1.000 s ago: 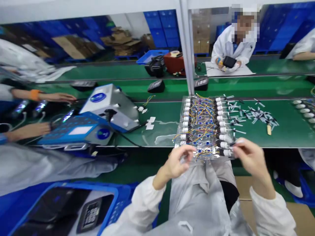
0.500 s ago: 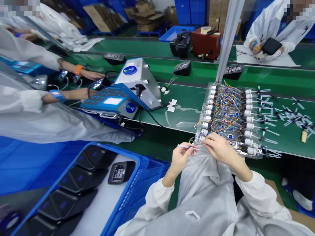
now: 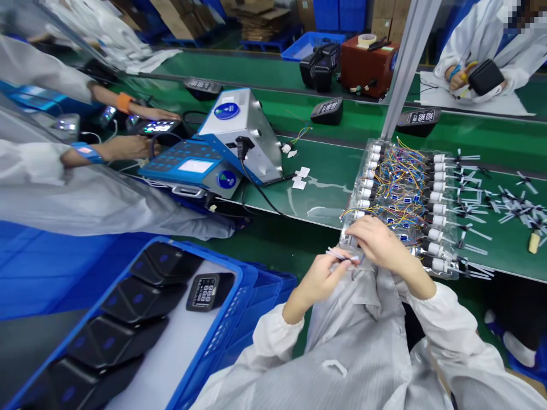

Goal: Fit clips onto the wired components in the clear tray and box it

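My left hand (image 3: 321,278) is closed on thin white strips (image 3: 337,255) that stick out past its fingertips, just off the bench's front edge. Close beside it, my right hand (image 3: 376,242) curls over the near left corner of a clear plastic tray (image 3: 347,228); its fingers are bent together, and what they pinch is hidden. On the tray stand two columns of white cylindrical parts (image 3: 438,196), with tangled yellow, red and blue wires (image 3: 399,171) between them. Black-and-white strip pieces (image 3: 470,210) lie along the tray's right side.
A loose pile of strip pieces (image 3: 517,205) and a tan block (image 3: 534,242) lie right. At left are a blue-and-silver device (image 3: 239,131) and a co-worker's hands (image 3: 123,147). A blue crate (image 3: 239,285) holds black units. A metal post (image 3: 408,68) rises behind the tray.
My left hand has shifted slightly right with the strips, nearer my right hand. My right hand has moved slightly up. The co-worker's hands at left now hold a lit black unit.
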A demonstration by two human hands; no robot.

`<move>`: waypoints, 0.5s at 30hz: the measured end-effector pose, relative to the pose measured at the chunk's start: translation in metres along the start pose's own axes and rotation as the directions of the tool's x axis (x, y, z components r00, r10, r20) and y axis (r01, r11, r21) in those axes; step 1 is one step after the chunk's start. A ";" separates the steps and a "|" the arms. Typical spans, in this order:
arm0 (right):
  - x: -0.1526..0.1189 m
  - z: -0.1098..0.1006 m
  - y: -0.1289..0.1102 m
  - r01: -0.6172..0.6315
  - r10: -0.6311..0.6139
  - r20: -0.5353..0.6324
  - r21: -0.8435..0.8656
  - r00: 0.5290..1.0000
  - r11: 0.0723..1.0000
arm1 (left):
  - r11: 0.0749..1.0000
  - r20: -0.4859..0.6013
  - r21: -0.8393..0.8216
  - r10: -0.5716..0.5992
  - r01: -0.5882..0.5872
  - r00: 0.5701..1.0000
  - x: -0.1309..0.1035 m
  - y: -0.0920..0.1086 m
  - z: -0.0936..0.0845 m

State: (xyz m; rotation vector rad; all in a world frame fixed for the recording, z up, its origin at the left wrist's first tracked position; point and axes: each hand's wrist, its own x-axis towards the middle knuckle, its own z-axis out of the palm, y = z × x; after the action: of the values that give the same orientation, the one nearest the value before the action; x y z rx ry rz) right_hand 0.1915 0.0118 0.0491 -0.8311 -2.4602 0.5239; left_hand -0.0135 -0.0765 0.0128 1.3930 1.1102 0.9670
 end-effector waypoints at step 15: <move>-0.015 0.006 0.004 0.036 -0.017 0.125 -0.153 0.992 0.988 | 0.955 -0.418 -0.298 -0.118 -0.013 0.901 0.022 -0.021 0.006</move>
State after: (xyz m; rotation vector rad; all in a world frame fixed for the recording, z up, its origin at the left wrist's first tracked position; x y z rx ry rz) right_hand 0.2005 0.0034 0.0375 -0.8477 -2.6491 0.3891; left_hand -0.0050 -0.0563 -0.0092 0.9210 1.2565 1.3842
